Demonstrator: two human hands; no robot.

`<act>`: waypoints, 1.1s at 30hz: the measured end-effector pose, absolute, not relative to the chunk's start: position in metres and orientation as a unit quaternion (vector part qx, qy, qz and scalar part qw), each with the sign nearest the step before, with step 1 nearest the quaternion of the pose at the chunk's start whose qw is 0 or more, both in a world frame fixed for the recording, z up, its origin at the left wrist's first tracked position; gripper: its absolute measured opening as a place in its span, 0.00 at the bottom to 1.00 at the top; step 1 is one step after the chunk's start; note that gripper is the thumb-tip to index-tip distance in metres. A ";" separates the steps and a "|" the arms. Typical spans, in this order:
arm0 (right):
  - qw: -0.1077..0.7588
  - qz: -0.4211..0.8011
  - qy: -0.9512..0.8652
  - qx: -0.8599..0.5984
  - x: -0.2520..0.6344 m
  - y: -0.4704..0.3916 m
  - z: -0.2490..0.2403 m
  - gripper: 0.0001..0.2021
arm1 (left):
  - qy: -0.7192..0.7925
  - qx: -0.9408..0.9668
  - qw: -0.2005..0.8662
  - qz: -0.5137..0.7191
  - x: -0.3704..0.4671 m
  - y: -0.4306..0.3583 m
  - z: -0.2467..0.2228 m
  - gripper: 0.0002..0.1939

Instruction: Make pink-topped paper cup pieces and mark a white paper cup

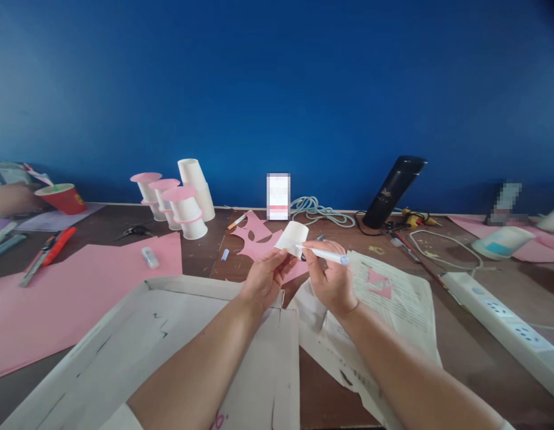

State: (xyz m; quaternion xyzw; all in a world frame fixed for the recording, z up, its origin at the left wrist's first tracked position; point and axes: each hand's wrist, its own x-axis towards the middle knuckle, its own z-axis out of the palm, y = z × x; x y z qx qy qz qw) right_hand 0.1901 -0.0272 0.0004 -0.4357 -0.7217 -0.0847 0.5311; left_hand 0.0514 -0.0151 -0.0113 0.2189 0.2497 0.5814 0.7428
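Near the middle of the view, my left hand (265,278) is closed around the lower part of a small white paper cup (295,234), which is tilted. My right hand (333,278) pinches a white marker (328,255) with a pale blue end, and its tip end is at the cup's side. Whether the tip touches the paper cannot be made out. A small light-blue cap (225,255) lies on the table to the left. Pink paper scraps (258,243) with cut-out holes lie just behind my hands.
White cups with pink discs (182,212) and stacked cups (196,188) stand back left. A red utility knife (59,246) lies on pink paper (93,286). A black bottle (393,192) leans against the wall. A power strip (505,325) is at right. Another person's hand (11,200) shows far left.
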 end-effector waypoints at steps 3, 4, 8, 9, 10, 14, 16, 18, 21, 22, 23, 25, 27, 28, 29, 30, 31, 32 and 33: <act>0.532 -0.085 -0.721 -0.435 0.190 -0.028 0.001 0.06 | 0.250 0.221 0.742 0.581 0.052 -0.016 -0.011 0.01; 0.531 -0.084 -0.722 -0.435 0.190 -0.028 0.001 0.06 | 0.250 0.224 0.740 0.582 0.052 -0.016 -0.011 0.01; 0.528 -0.079 -0.731 -0.425 0.188 -0.029 0.000 0.06 | 0.255 0.238 0.732 0.585 0.054 -0.016 -0.012 0.03; 0.528 -0.079 -0.732 -0.422 0.188 -0.029 -0.001 0.06 | 0.256 0.243 0.730 0.586 0.054 -0.016 -0.012 0.03; 0.528 -0.079 -0.734 -0.421 0.188 -0.029 -0.001 0.06 | 0.256 0.248 0.727 0.587 0.054 -0.016 -0.013 0.04; 0.520 -0.080 -0.734 -0.430 0.187 -0.029 -0.002 0.06 | 0.251 0.279 0.720 0.584 0.055 -0.015 -0.016 0.06; 0.521 -0.086 -0.728 -0.436 0.187 -0.029 -0.001 0.06 | 0.252 0.283 0.719 0.582 0.055 -0.015 -0.017 0.06; 0.523 -0.090 -0.728 -0.435 0.188 -0.029 0.000 0.06 | 0.253 0.282 0.719 0.583 0.056 -0.014 -0.017 0.07; 0.515 -0.084 -0.738 -0.428 0.187 -0.029 0.001 0.06 | 0.255 0.283 0.718 0.582 0.056 -0.014 -0.017 0.07; 0.514 -0.082 -0.738 -0.429 0.187 -0.030 0.001 0.06 | 0.256 0.284 0.718 0.582 0.056 -0.014 -0.016 0.06; 0.514 -0.082 -0.737 -0.431 0.187 -0.030 0.001 0.06 | 0.256 0.284 0.718 0.582 0.056 -0.014 -0.016 0.06; 0.515 -0.083 -0.735 -0.433 0.186 -0.030 0.001 0.06 | 0.254 0.281 0.719 0.583 0.056 -0.014 -0.015 0.06; 0.515 -0.083 -0.737 -0.431 0.186 -0.030 0.002 0.06 | 0.253 0.275 0.721 0.584 0.056 -0.015 -0.015 0.06; 0.516 -0.083 -0.735 -0.432 0.186 -0.030 0.002 0.06 | 0.253 0.272 0.722 0.584 0.056 -0.015 -0.015 0.06; 0.519 -0.082 -0.732 -0.434 0.186 -0.030 0.002 0.06 | 0.253 0.269 0.722 0.585 0.056 -0.015 -0.015 0.06; 0.522 -0.081 -0.727 -0.438 0.186 -0.030 0.002 0.06 | 0.254 0.268 0.723 0.584 0.056 -0.015 -0.014 0.06; 0.524 -0.078 -0.725 -0.441 0.186 -0.030 0.003 0.06 | 0.254 0.267 0.723 0.584 0.056 -0.016 -0.014 0.05; 0.522 -0.075 -0.726 -0.442 0.186 -0.030 0.003 0.06 | 0.255 0.266 0.723 0.584 0.056 -0.016 -0.014 0.05; 0.518 -0.072 -0.729 -0.441 0.186 -0.030 0.003 0.06 | 0.255 0.264 0.724 0.584 0.056 -0.016 -0.013 0.04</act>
